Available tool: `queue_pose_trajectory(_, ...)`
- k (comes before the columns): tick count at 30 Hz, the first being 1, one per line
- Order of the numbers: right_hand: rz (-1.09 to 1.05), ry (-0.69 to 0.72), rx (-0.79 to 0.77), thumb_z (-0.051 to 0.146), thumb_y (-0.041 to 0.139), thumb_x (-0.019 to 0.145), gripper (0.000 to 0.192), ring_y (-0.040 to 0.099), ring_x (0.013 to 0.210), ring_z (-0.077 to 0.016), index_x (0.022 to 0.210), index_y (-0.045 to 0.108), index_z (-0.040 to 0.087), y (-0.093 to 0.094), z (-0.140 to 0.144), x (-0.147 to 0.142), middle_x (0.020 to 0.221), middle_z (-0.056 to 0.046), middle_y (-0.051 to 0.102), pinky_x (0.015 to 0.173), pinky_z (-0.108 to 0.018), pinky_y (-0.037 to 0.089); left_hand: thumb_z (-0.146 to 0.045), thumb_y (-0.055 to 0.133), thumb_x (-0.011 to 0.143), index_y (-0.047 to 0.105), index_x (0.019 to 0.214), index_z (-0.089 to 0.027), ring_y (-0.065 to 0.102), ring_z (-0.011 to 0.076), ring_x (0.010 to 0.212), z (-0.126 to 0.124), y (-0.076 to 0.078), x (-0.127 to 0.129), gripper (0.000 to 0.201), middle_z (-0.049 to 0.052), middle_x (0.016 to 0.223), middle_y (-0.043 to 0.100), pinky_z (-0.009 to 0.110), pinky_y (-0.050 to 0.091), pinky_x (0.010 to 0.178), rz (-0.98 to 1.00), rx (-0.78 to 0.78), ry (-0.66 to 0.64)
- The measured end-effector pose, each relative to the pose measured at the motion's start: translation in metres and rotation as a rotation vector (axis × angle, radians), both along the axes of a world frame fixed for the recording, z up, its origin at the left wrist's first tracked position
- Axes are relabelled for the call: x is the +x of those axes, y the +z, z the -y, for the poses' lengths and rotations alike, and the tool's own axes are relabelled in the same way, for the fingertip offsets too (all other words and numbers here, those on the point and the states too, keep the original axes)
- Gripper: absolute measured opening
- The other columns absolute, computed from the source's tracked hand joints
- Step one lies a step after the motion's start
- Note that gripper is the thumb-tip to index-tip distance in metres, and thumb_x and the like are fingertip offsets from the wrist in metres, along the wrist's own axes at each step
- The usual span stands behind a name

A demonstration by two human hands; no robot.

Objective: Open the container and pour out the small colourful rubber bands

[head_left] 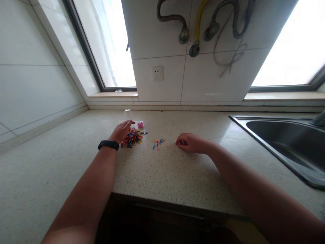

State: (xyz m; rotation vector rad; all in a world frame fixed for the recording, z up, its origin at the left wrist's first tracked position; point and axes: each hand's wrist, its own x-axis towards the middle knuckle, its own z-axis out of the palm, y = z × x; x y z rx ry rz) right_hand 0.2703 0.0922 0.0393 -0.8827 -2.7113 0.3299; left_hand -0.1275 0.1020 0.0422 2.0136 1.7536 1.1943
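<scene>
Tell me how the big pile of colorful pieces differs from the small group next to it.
Amount: the big pile holds far more pieces than the small group.
Arrangement: the big pile is heaped and overlapping; the small group is spread thin, with countertop showing between pieces.
Place: the big pile is beside the left hand; the small group lies between it and the right hand.
Shared: both are bright, mixed colors.

You can read no text, label, brand, number or sign here: none shows legibly on your dark wristband (pixel 108 145), the wall socket (pixel 157 73), the yellow hose (pixel 199 22) or the small coloured pieces (pixel 134 136).
</scene>
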Motion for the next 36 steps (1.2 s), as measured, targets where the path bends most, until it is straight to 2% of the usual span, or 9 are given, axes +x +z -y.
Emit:
queue_pose_trajectory(2,-0.004,0.025,0.025,0.018,0.057,0.083,0.017,0.057,0.081,-0.0155,0.094,0.07,0.016,-0.002,-0.001,-0.001,0.089,-0.007,0.066,0.077,-0.028,0.042,-0.051,0.031,0.097,0.069,0.112,-0.018,0.057,0.0171,0.073,0.002,0.002,0.002,0.053,0.005,0.075,0.062,0.027,0.04,0.065,-0.049,-0.012,0.009)
queue_pose_trajectory(6,-0.074,0.01,0.015,0.017,0.058,0.082,0.015,0.057,0.078,-0.0139,0.091,0.07,0.015,-0.003,0.003,-0.012,0.087,-0.005,0.066,0.074,-0.026,0.042,-0.052,0.031,0.098,0.07,0.106,-0.018,0.057,0.0157,0.069,0.006,0.007,0.006,0.053,0.004,0.075,0.062,0.027,0.038,0.066,-0.086,-0.01,0.013)
queue_pose_trajectory(8,-0.156,-0.035,-0.022,0.018,0.058,0.083,0.015,0.057,0.075,-0.0123,0.093,0.07,0.015,-0.003,0.007,-0.022,0.085,-0.005,0.065,0.071,-0.025,0.042,-0.05,0.031,0.099,0.071,0.105,-0.017,0.058,0.0165,0.075,0.006,0.008,0.01,0.052,0.005,0.081,0.064,0.028,0.04,0.072,-0.112,0.038,-0.008)
queue_pose_trajectory(13,-0.347,-0.081,-0.054,0.026,0.054,0.091,0.021,0.058,0.079,-0.0116,0.102,0.069,0.015,-0.005,0.008,-0.037,0.094,-0.006,0.067,0.075,-0.024,0.043,-0.048,0.039,0.099,0.071,0.106,-0.018,0.056,0.0204,0.102,0.013,0.011,0.038,0.044,0.007,0.104,0.065,0.033,0.038,0.095,-0.297,0.209,-0.172)
queue_pose_trajectory(16,-0.384,-0.099,-0.002,0.023,0.052,0.091,0.022,0.058,0.082,-0.0124,0.102,0.069,0.015,-0.008,0.002,-0.033,0.098,-0.007,0.066,0.077,-0.025,0.043,-0.051,0.044,0.097,0.068,0.115,-0.02,0.054,0.022,0.108,0.023,0.015,0.061,0.043,0.008,0.11,0.063,0.036,0.036,0.1,-0.451,0.167,-0.263)
queue_pose_trajectory(19,-0.366,-0.138,0.023,0.021,0.053,0.089,0.021,0.058,0.083,-0.0128,0.101,0.069,0.015,-0.01,-0.004,-0.024,0.098,-0.008,0.065,0.077,-0.025,0.043,-0.053,0.047,0.094,0.063,0.126,-0.02,0.052,0.0225,0.113,0.035,0.018,0.081,0.048,0.01,0.117,0.059,0.035,0.035,0.103,-0.558,0.101,-0.41)
queue_pose_trajectory(23,-0.317,-0.156,0.015,0.022,0.054,0.089,0.021,0.058,0.083,-0.0129,0.101,0.069,0.014,-0.01,-0.005,-0.018,0.097,-0.008,0.064,0.077,-0.025,0.044,-0.041,0.056,0.087,0.057,0.135,-0.02,0.054,0.0217,0.109,0.044,0.018,0.097,0.052,0.011,0.118,0.056,0.032,0.038,0.101,-0.629,-0.024,-0.557)
queue_pose_trajectory(28,-0.293,-0.123,-0.009,0.025,0.054,0.09,0.022,0.059,0.082,-0.0126,0.103,0.068,0.014,-0.009,-0.004,-0.019,0.1,-0.008,0.064,0.078,-0.026,0.045,-0.044,0.057,0.084,0.061,0.128,-0.018,0.055,0.0227,0.102,0.047,0.014,0.106,0.051,0.012,0.109,0.055,0.034,0.041,0.096,-0.683,-0.106,-0.565)
queue_pose_trajectory(36,-0.278,-0.11,-0.004,0.023,0.054,0.089,0.021,0.059,0.083,-0.0122,0.102,0.068,0.014,-0.008,-0.002,-0.018,0.099,-0.008,0.063,0.079,-0.026,0.045,-0.024,0.049,0.09,0.063,0.121,-0.014,0.056,0.0177,0.099,0.041,0.01,0.116,0.036,0.01,0.106,0.06,0.028,0.042,0.092,-0.588,-0.035,-0.646)
